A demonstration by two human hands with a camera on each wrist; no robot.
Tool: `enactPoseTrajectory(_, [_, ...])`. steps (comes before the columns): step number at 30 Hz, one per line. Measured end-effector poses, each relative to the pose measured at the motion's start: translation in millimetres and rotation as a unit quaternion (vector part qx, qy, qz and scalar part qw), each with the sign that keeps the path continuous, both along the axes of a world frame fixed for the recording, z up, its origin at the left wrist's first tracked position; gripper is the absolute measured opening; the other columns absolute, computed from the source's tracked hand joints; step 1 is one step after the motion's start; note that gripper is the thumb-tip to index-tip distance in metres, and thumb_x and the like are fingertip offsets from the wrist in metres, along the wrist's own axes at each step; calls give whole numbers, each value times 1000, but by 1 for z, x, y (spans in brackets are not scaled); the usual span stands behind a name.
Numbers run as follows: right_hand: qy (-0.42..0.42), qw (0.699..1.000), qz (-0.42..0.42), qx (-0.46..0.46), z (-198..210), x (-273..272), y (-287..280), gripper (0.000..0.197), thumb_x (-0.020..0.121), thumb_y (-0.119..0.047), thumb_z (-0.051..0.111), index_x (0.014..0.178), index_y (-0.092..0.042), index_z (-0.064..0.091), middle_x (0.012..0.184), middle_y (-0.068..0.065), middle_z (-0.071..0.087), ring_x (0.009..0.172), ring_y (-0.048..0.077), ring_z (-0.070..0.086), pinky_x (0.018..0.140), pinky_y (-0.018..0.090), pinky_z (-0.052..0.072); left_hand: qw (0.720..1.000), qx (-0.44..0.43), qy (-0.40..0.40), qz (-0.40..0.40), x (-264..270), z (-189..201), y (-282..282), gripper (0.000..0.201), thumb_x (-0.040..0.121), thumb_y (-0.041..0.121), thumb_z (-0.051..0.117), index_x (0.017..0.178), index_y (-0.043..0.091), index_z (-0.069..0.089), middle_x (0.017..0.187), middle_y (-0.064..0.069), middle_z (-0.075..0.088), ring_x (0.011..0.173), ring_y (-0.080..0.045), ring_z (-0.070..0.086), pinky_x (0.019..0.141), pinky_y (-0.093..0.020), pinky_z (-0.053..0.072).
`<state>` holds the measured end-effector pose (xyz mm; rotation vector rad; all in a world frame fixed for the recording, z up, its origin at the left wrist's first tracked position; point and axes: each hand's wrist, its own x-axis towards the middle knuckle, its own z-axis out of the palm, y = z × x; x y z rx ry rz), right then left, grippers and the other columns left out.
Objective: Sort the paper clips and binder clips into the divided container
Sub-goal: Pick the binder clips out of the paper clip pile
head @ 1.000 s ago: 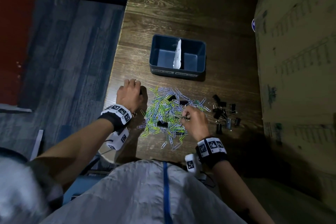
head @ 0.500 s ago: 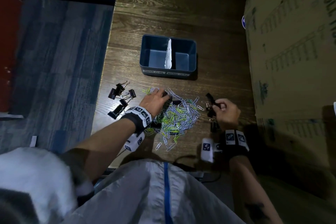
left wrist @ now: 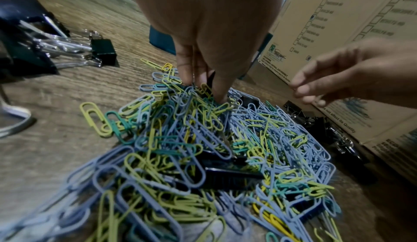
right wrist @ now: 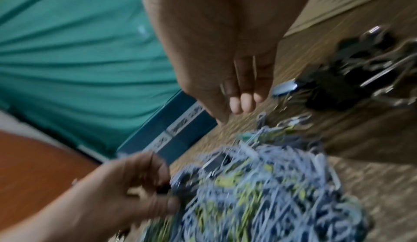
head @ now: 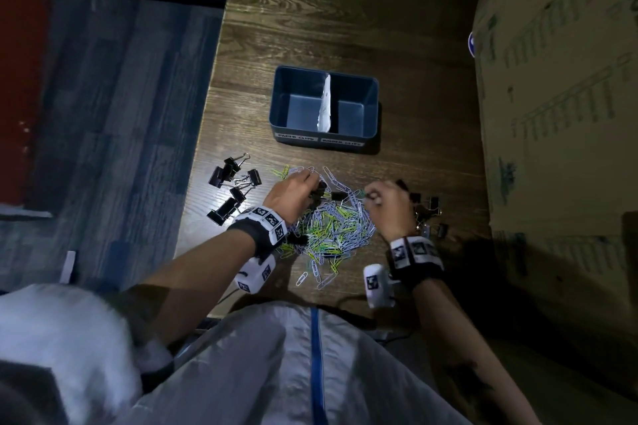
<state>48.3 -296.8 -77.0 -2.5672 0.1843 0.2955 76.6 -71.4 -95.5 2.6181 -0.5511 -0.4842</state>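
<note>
The left hand (left wrist: 210, 31) reaches down into the heap of paper clips (left wrist: 203, 147), its fingertips (left wrist: 218, 92) pinching a black binder clip (left wrist: 211, 80) at the far edge. The right hand (left wrist: 352, 78) hovers beside it, fingers loosely curled. More binder clips (left wrist: 99, 51) lie left on the wooden table (left wrist: 45, 94); a cardboard box (left wrist: 352, 22) stands right.

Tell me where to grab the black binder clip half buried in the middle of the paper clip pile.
Take the binder clip by its long black body, pinching the two flat faces from above. Its wire handles seem buried under paper clips, so only the body shows. Lift slowly; loops lying across it will likely snag.
</note>
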Motion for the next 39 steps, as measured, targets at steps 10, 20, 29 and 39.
enactPoseTrajectory(10, [25,976,178,-119,-11,7,55,44,79,15,59,117,-6,67,128,13,56,117,32,56,95,42,52,983,-145,33,108,-17,5,17,22,83,9,71,102,11,61,106,-1,60,91,-19,63,82,-34,56])
enactPoseTrajectory(20, [52,979,170,-105,-8,5,52,34,86,-8,67,119,-4,59,128,14,57,117,31,55,95,43,50,972,10,-68,224,-12,25,97,12,86,23,64,97,19,62,100,-4,65,83,-28,62,63,-33,45])
enactPoseTrajectory(29, [37,998,58,2,-3,1,41,14,84,-14,75,97,-11,72,110,8,62,90,27,64,78,39,56,972,83,-67,211,-13,20,120,33,83,15,66,113,8,55,109,-16,54,97,-35,54,62,-46,51])
enactPoseTrajectory(39, [7,994,-45,102,13,-1,17,17,77,-19,83,87,-18,70,87,-2,67,79,14,63,71,32,56,995,2,-35,-94,-65,4,62,42,83,32,73,115,10,56,108,-9,56,90,-21,57,61,-22,45])
